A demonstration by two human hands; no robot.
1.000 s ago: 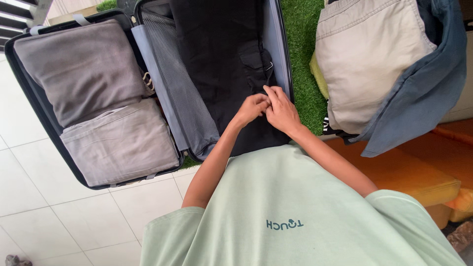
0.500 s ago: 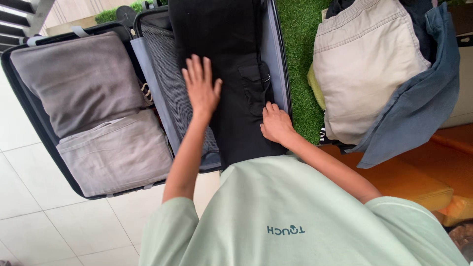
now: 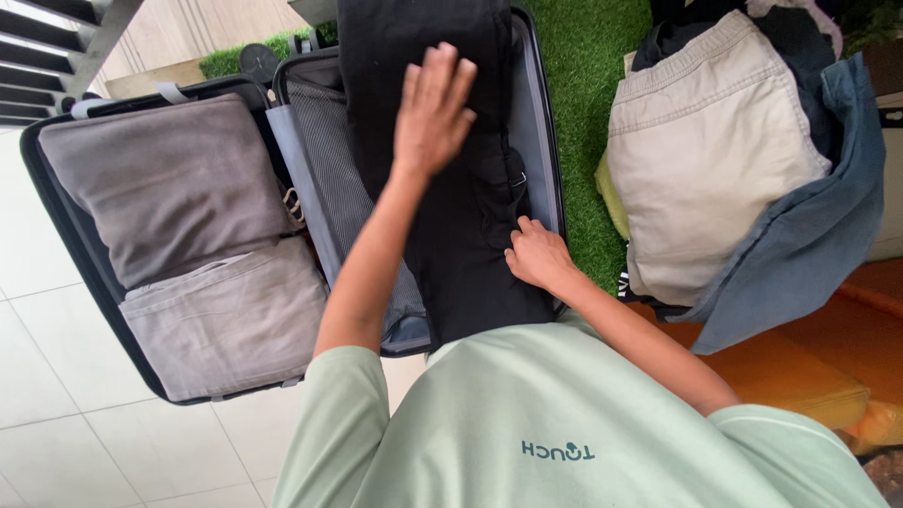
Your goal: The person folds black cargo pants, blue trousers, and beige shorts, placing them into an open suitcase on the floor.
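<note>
I see an open suitcase point(image 3: 56, 202) on the floor. In its right half lies a long black garment point(image 3: 461, 188). My left hand point(image 3: 431, 105) is flat on the garment, fingers spread. My right hand point(image 3: 538, 256) rests on the garment's right edge, lower down. In the suitcase's left half are folded grey clothes point(image 3: 188, 245). Right of the suitcase, on green grass point(image 3: 583, 113), sits a pile of beige and blue clothes point(image 3: 724, 160).

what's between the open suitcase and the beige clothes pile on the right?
In the head view, only a strip of green artificial grass separates the suitcase from the beige clothes pile; nothing lies on it.
</note>
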